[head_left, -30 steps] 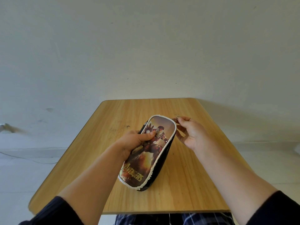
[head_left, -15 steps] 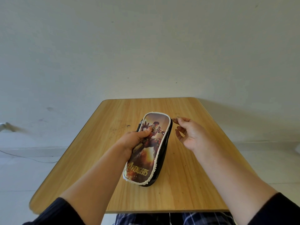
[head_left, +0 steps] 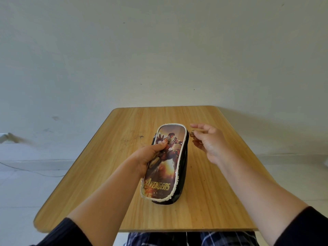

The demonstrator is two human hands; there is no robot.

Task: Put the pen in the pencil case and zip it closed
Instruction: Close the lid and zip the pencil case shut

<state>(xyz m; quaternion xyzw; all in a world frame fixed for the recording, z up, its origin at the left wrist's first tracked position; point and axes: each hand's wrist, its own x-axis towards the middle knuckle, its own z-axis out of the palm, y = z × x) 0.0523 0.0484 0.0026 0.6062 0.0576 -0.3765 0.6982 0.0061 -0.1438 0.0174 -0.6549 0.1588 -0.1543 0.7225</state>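
Note:
A black pencil case (head_left: 168, 167) with a picture lid and white trim lies lengthwise in the middle of the wooden table (head_left: 110, 157). My left hand (head_left: 150, 155) grips its left side, thumb pressed on the lid. My right hand (head_left: 207, 142) is at the case's far right corner, thumb and forefinger pinched on the small metal zipper pull (head_left: 191, 133). The lid sits flat on the case. No pen is visible.
The table stands against a plain pale wall (head_left: 159, 50). A thin cable (head_left: 26, 170) runs along the floor to the left. Checked trousers (head_left: 177, 238) show below the table's near edge.
The case has turned from a slant to lie straight along the table and flatter. My right hand stays at the far right corner with the zipper pull.

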